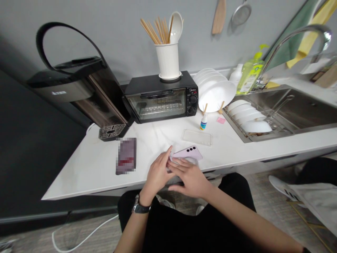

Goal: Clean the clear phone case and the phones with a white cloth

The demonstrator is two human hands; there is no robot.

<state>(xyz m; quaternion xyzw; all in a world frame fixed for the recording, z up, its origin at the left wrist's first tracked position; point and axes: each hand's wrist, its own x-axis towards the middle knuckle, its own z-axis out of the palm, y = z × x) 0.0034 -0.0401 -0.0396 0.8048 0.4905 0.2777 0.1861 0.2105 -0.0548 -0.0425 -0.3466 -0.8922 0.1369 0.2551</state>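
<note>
A light purple smartphone (193, 152) lies back up near the counter's front edge, three camera lenses showing. My left hand (158, 171) is at its left end, fingers stretched out and thumb apart. Over the phone's near side reaches my right hand (189, 177), fingers extended flat and thumb spread. Something pale and see-through (194, 161) shows by the right fingertips; I cannot tell what it is. The phone's lower part is hidden by my hands. Just behind it lies a clear phone case (197, 137). A small white bottle (203, 122) with a blue and yellow label stands farther back.
A blurred-out dark flat item (126, 156) lies at left, before a black drink dispenser (102, 95). Behind are a toaster oven (160, 102), plates (217, 95) and a pink slip (220, 120). The sink (297, 128) with stacked bowls (250, 117) is at right.
</note>
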